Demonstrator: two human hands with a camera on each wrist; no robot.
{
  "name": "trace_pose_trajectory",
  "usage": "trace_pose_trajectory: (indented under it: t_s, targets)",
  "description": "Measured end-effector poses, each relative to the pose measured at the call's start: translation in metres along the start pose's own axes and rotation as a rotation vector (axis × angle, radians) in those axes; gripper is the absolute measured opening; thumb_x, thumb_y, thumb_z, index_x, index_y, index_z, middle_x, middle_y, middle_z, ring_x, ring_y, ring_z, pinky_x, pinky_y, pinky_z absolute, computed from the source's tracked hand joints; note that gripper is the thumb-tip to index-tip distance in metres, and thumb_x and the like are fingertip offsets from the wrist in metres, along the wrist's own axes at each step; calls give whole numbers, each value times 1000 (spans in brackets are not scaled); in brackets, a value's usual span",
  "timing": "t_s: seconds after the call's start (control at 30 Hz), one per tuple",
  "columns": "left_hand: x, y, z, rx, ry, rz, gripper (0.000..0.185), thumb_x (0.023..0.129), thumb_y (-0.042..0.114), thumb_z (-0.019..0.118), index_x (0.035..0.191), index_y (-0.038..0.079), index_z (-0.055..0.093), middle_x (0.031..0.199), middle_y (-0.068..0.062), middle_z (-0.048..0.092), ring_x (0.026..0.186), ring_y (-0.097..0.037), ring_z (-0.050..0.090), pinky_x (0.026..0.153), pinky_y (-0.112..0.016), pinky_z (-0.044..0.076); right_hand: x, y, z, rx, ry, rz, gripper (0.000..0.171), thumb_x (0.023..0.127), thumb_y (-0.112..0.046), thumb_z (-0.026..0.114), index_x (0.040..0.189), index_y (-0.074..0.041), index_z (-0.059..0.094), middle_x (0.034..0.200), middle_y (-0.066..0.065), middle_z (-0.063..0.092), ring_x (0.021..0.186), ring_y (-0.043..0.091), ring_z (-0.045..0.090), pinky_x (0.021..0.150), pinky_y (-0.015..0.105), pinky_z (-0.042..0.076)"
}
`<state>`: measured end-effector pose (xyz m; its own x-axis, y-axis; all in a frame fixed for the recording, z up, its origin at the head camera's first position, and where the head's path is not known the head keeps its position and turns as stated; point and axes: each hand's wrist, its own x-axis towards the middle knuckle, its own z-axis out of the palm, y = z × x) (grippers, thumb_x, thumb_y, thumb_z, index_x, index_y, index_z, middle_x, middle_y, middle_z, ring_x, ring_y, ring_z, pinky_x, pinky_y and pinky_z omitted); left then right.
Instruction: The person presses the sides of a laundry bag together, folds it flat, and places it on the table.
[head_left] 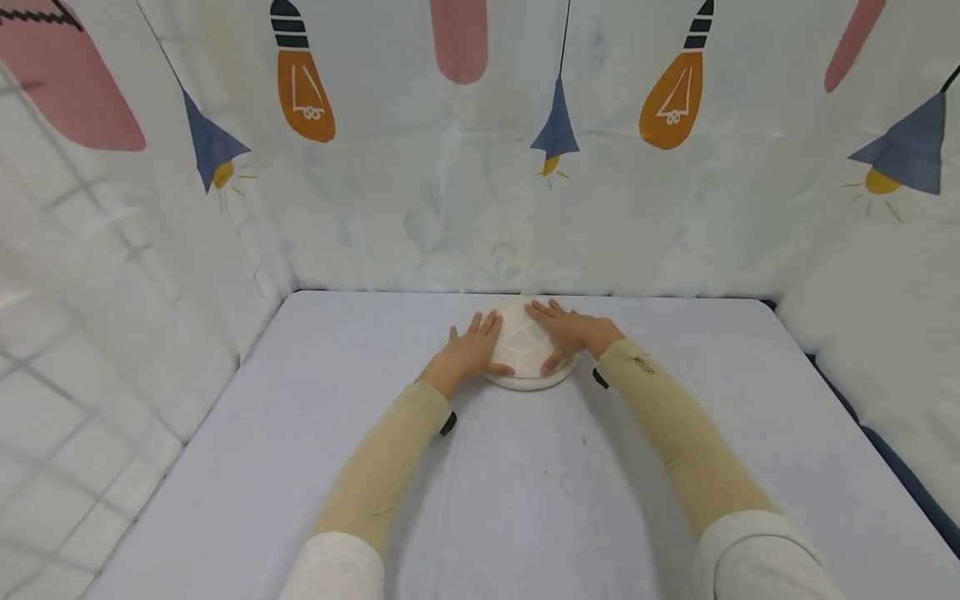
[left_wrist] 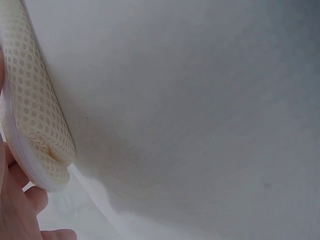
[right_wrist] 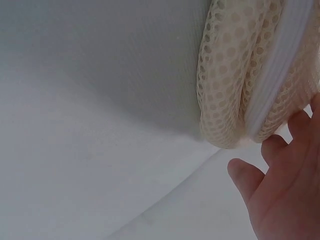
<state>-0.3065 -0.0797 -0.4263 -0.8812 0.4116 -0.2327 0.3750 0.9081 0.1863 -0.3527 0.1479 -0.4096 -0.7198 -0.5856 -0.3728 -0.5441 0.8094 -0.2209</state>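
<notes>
Both hands, left hand and right hand, lay flat with fingers straight on the round mesh pad at the table's far centre; it looked light, soft, best gripped by its rim.

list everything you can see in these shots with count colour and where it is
mesh pouch: one, cream white, round and flat with a white band round its edge, lying at the far middle of the table under both hands
table: one, pale lavender-grey top, fills the foreground
curtain: one, white, printed with orange bulbs, blue lamps and pink shapes, hung behind and to both sides of the table
sleeves: two, tan over white, on both forearms
left hand: one, fingers straight, resting flat on the pouch's left side
right hand: one, fingers straight, resting flat on the pouch's right side
</notes>
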Motion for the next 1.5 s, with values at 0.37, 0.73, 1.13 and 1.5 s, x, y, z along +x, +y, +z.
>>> trace_pose_trajectory:
  t_s: [0.37, 0.73, 1.13, 1.5]
  targets:
    - [-2, -1, -7, 31, 11, 35, 108, 94, 63, 61, 165, 5, 4, 172, -10, 0, 156, -33, 0, 119, -67, 12, -3, 4, 2, 30, 35, -18, 128, 83, -50, 83, 163, -2, -5, 170, 17, -9, 153, 45, -7, 121, 61, 13]
    - [-8, -10, -15, 11, 35, 25, 109, 93, 64, 62, 165, 4, 5, 172, -10, 2, 156, -34, 0, 120, -67, 9, -10, 7, 3, 39, 92, -51, 127, 84, -53, 82, 163, -1, -3, 170, 20, -8, 152, 48, -5, 120, 63, 14]
    - [-10, -14, -12, 50, 34, 18, 112, 92, 66, 62, 164, 4, 4, 172, -11, -1, 156, -35, -1, 120, -67, 8, -24, 18, 14, 65, 134, -17, 110, 97, -58, 62, 162, 2, -5, 170, 17, -8, 153, 45, -7, 121, 64, 11]
    - [-7, -16, -5, 33, 27, 18, 112, 92, 68, 60, 164, 4, 2, 171, -11, -1, 156, -34, -1, 119, -69, 9, -25, 20, 19, 74, 95, -8, 111, 99, -55, 62, 160, 3, -11, 169, 18, -14, 153, 44, -9, 120, 65, 7]
